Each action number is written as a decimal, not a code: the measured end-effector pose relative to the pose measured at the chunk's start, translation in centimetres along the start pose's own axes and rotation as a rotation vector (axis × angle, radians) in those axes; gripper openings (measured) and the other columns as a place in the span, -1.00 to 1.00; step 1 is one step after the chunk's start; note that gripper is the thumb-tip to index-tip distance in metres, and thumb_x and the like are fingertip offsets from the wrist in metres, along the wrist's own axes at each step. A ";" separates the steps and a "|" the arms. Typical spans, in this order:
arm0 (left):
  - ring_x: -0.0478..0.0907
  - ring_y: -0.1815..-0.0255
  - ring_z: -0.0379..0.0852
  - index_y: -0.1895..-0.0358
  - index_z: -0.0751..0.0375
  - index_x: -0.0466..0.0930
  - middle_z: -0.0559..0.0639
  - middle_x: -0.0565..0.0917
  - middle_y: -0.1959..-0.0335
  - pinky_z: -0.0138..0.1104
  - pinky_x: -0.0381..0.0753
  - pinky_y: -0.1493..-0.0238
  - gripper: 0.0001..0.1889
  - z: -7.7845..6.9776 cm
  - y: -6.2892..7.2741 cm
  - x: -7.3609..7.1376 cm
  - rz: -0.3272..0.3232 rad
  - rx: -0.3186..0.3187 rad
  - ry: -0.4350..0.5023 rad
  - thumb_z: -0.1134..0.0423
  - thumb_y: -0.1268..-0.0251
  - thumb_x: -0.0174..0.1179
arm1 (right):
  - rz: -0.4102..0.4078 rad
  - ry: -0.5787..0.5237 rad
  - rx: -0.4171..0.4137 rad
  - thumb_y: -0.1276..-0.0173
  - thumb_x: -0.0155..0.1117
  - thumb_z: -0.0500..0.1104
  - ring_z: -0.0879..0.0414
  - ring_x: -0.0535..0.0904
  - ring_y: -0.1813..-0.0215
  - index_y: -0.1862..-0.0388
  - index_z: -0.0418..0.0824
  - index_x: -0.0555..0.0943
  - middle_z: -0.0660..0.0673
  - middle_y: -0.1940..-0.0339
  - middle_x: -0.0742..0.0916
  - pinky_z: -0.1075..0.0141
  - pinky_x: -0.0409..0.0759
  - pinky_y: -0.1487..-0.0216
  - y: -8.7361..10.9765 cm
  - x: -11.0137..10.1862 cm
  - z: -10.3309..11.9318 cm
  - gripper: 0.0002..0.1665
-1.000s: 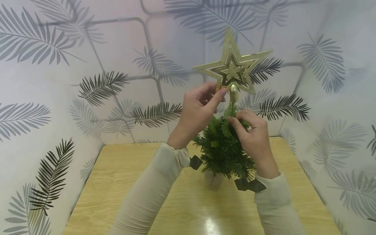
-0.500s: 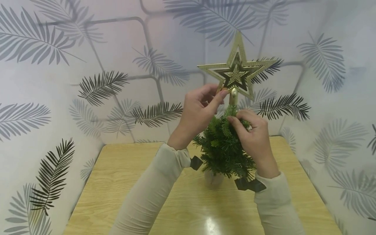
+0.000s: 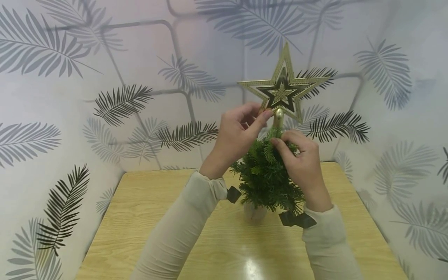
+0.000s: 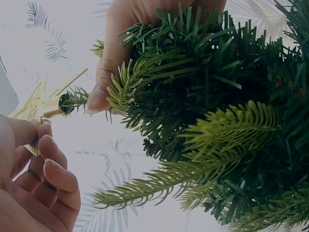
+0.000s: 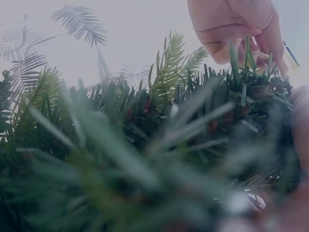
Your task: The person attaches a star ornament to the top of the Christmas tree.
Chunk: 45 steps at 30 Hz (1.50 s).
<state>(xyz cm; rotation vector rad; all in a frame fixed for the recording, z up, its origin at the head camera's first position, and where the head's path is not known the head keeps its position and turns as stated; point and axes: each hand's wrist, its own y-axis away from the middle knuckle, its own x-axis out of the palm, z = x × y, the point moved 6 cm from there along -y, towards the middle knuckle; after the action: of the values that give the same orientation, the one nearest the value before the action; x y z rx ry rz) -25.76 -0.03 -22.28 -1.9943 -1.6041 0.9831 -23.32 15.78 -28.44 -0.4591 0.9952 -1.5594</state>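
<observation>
My left hand [image 3: 241,126] pinches a gold star tree topper [image 3: 281,94] by its lower left point, thumb in front. The star stands nearly upright over a small artificial Christmas tree [image 3: 266,182]. Its short gold tube [image 3: 278,118] is at the tree's top, and in the left wrist view the green tip [image 4: 77,98] meets the tube's mouth. Just below, my right hand [image 3: 302,159] pinches the upper sprigs between thumb and finger. Needles partly cover that hand's fingers [image 4: 99,94] in the left wrist view. Blurred branches [image 5: 125,159] fill much of the right wrist view.
The tree's pale base [image 3: 254,214] stands on a wood-grain table [image 3: 168,217]. Behind it rises a wall [image 3: 140,70] with printed grey and black leaves. Black wrist mounts [image 3: 297,219] sit by the sleeve cuffs, close to the lower branches.
The star has turned from a leftward tilt to nearly upright and moved down and slightly right. My left hand has lowered a little with it. The right hand has stayed in place.
</observation>
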 end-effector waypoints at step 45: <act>0.35 0.69 -0.16 0.29 0.26 0.66 -0.04 0.59 0.56 -0.38 0.35 0.65 -0.81 0.7 0.6 0.6 0.109 -0.035 -0.112 0.24 -0.54 0.25 | -0.005 -0.043 0.025 -0.38 0.37 -0.46 0.20 0.60 0.14 0.33 -0.40 0.73 -0.21 0.28 0.76 0.34 0.48 0.05 0.2 0.0 0.1 -0.93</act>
<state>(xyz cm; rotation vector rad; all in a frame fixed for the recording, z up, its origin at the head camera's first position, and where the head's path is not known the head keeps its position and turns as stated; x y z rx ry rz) -25.81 0.28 -23.35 -2.1033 -1.5943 1.1339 -23.13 15.73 -28.50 -0.4759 0.9416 -1.5589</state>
